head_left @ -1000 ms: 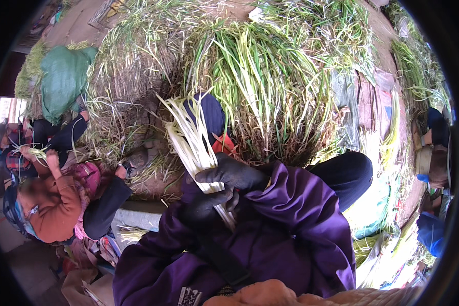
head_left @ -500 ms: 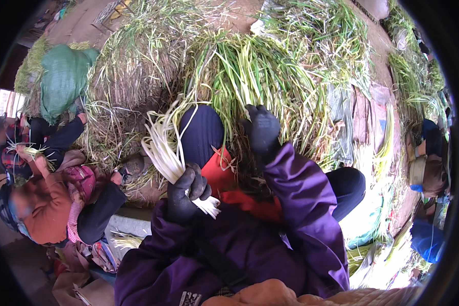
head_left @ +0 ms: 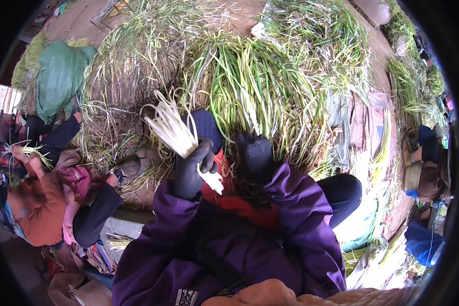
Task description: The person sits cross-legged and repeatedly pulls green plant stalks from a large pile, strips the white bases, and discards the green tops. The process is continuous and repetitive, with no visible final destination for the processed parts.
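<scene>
My left hand [head_left: 195,171], in a dark glove, is closed around a bundle of pale stalks [head_left: 172,127]. Their thin ends fan out above the fist, and the thicker white ends stick out below it. My right hand [head_left: 255,155], also gloved, is at the near edge of a heap of long green leafy stalks [head_left: 250,86]. Its fingers are bent, their tips hidden, beside the white ends of some stalks. Whatever they may grip does not show. Both purple sleeves come up from below.
More piles of leafy stalks [head_left: 137,61] lie beyond and to the left. A person in an orange top [head_left: 46,214] sits at the left, near a green sack [head_left: 61,76]. Flattened sacks [head_left: 364,122] lie at the right, and another person [head_left: 428,153] sits farther right.
My right hand has drawn back from the heap toward me and slightly left. My left hand, still around the bundle, has risen and shifted a little right.
</scene>
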The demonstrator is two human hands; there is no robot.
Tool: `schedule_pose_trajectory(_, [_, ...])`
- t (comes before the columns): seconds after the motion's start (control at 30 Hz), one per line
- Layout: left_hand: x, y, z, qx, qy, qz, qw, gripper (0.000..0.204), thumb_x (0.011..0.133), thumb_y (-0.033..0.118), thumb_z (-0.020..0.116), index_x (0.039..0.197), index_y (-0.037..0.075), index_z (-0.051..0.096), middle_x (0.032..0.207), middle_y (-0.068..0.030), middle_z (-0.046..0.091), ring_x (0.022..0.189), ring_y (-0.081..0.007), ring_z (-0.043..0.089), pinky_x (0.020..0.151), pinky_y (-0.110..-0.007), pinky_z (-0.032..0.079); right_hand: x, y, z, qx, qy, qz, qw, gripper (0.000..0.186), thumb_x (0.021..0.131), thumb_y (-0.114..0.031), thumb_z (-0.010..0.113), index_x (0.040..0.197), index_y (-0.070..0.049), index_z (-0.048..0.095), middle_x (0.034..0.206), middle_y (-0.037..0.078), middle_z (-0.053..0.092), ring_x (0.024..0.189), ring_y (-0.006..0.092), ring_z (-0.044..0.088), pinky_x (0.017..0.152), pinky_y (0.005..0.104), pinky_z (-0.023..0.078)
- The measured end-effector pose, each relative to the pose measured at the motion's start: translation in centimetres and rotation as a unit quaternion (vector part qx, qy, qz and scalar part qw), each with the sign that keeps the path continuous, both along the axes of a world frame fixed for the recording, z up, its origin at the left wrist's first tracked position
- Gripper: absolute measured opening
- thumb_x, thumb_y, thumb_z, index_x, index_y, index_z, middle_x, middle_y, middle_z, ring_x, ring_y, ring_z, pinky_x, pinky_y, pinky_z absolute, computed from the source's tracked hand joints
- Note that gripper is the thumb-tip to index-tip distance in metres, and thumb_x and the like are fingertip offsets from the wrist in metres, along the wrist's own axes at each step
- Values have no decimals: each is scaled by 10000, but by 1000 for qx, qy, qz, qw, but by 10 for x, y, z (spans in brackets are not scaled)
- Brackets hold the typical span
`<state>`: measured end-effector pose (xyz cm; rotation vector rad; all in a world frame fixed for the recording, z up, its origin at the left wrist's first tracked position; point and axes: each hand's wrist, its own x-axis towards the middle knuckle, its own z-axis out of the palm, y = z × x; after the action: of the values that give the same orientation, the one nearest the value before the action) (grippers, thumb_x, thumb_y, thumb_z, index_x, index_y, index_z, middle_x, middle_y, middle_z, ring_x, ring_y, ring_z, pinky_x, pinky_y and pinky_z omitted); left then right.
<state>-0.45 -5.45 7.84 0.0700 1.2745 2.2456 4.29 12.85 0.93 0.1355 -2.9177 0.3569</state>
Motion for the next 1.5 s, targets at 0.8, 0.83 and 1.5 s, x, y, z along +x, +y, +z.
schedule_pose_trajectory(0.8, [-24, 67, -63, -211, -30, -39, 976, 148, 810, 37, 638, 907, -74, 623, 654, -23, 519, 461, -77, 409, 447, -262, 380, 114, -15, -17, 22, -66, -22, 997, 291, 754, -248, 564, 993, -81, 573, 910, 101, 558, 803, 268, 547, 591, 404, 456])
schedule_pose_trajectory(0.83, [-23, 65, -63, -212, -29, -31, 976, 149, 811, 32, 634, 913, -75, 623, 660, -23, 520, 462, -78, 411, 447, -262, 380, 125, -12, -20, -32, -136, -50, 989, 309, 791, -252, 547, 1045, -79, 574, 894, 114, 563, 834, 311, 565, 598, 449, 464])
schedule_pose_trajectory(1.5, [-19, 42, -40, -159, 53, 35, 985, 108, 820, -29, 607, 911, -3, 553, 704, -50, 527, 478, -95, 421, 464, -263, 398, 43, -6, 10, -200, -37, -60, 977, 273, 795, -162, 601, 1050, -70, 569, 911, 144, 617, 721, 348, 617, 594, 442, 497])
